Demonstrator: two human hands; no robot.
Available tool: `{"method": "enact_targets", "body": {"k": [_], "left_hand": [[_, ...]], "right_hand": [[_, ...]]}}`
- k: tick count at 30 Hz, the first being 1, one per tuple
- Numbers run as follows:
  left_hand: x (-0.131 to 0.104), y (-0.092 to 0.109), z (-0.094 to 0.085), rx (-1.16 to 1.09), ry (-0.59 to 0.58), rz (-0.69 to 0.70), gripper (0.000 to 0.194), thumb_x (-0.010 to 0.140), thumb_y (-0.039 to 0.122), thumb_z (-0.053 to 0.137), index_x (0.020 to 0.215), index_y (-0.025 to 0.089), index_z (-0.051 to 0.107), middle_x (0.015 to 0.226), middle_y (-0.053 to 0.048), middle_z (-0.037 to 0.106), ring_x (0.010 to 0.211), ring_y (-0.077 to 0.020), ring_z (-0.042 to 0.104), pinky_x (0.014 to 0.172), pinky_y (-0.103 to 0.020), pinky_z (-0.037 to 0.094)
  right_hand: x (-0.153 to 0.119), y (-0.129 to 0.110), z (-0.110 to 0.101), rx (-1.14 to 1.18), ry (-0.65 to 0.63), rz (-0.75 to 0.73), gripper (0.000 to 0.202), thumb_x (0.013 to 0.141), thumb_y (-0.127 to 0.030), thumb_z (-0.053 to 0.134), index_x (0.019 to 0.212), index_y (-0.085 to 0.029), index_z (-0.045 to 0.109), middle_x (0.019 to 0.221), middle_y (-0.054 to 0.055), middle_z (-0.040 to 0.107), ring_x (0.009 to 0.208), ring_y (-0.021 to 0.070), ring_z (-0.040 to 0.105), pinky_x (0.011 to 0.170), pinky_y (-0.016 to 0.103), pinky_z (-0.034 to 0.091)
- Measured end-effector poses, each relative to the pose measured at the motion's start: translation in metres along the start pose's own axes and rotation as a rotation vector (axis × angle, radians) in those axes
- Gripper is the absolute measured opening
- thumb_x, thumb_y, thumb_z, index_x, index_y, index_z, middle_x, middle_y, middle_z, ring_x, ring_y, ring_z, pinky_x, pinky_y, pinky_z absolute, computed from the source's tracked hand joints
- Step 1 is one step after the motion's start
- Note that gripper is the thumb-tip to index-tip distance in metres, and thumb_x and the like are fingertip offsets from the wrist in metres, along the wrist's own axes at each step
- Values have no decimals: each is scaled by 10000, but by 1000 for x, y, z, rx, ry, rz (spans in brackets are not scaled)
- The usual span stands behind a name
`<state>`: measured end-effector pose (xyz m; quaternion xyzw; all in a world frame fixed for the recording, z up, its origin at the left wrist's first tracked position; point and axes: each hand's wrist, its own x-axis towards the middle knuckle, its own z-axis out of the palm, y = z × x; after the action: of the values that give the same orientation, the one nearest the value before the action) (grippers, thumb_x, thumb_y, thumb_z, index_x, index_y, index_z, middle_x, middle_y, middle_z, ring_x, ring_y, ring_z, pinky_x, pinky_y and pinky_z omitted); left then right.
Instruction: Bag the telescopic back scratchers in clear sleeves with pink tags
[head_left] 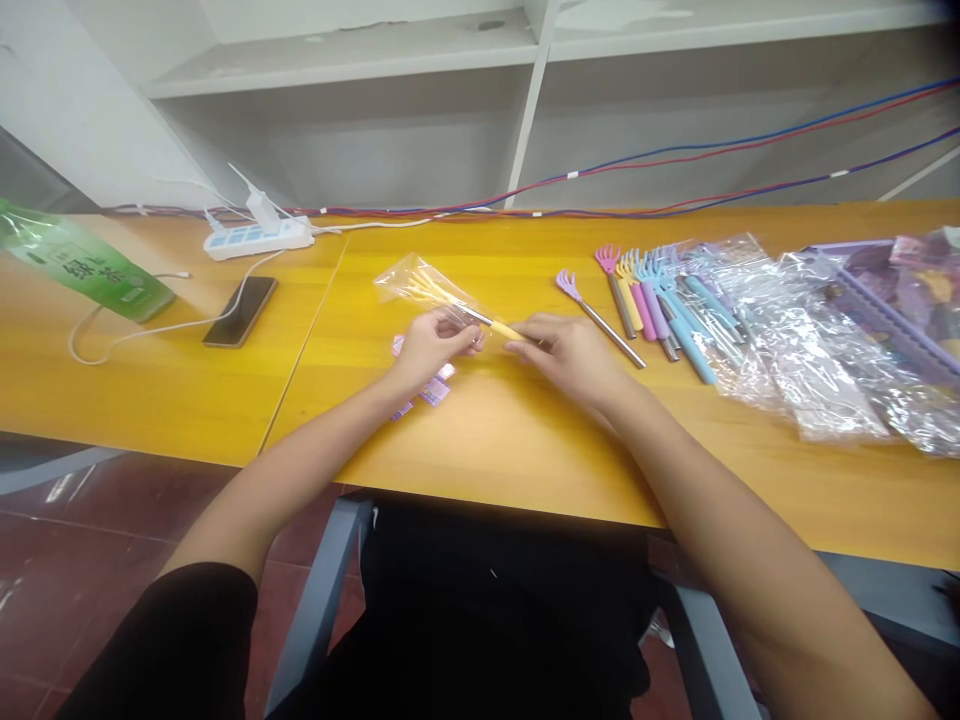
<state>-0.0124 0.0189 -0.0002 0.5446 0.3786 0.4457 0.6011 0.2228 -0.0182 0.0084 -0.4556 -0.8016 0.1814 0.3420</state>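
Note:
A yellow back scratcher (504, 329) with a metal shaft lies slantwise between my hands, its claw end inside a clear plastic bag (397, 280). My left hand (435, 342) is closed on the bag near its mouth, around the shaft. The yellow handle end is pinched by my right hand (559, 345). Under my left hand lie small pink and purple printed cards (435, 388), partly hidden by the wrist. To the right of my right hand rests a lilac back scratcher (600, 318) on the table.
Several coloured back scratchers (649, 300) lie at right, beside a heap of clear plastic bags (817, 350) and a purple box (862, 290). On the left are a phone (240, 312), a power strip (259, 238) with cables and a green tea bottle (82, 265).

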Motion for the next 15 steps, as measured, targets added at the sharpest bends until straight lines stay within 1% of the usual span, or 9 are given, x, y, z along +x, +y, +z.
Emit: {"method": "enact_targets", "body": {"k": [3,5,7,9,11,13,15], "left_hand": [[0,2,1,-50,44,9,276,782,320,895,898,137,724,876,-64,797,777,-141,751,759,-266,616],[1,5,0,-97,103,17,276,783,306,891,895,142,700,881,-57,789,774,-142,757,761,-271,618],[5,7,-2,-136,178,14,279,788,289,888,898,154,670,867,-41,778,766,-138,757,761,-269,616],[8,9,-5,-164,244,12,284,801,280,881,906,167,643,855,-26,766,759,-125,751,762,-256,609],[10,11,-9,-186,283,15,288,809,275,876,921,175,630,863,-17,759,749,-109,741,754,-239,598],[12,11,-11,-204,300,17,293,809,274,873,934,178,626,882,-12,756,742,-99,735,744,-228,589],[14,12,-13,-225,315,16,297,804,268,869,940,181,619,888,-3,750,732,-95,730,730,-223,584]], "right_hand": [[0,1,3,8,27,21,245,1016,-368,695,1182,-230,810,937,70,776,790,216,674,769,365,529],[-1,1,4,37,61,40,322,977,-368,739,1267,-231,766,1005,77,783,809,216,684,773,370,557],[-2,1,4,103,89,65,384,942,-369,772,1298,-234,717,1056,82,775,827,212,695,773,370,591],[-2,1,4,216,101,89,395,922,-368,788,1280,-248,676,1143,86,751,867,207,719,801,374,628],[-2,0,4,346,100,95,381,903,-361,802,1237,-261,648,1234,87,707,922,206,751,865,392,655],[-1,-1,4,458,99,84,363,885,-351,817,1193,-265,644,1262,83,670,981,216,774,947,423,659],[0,-5,4,545,107,66,340,879,-353,829,1166,-262,672,1252,83,653,1037,233,781,1008,449,652]]}}
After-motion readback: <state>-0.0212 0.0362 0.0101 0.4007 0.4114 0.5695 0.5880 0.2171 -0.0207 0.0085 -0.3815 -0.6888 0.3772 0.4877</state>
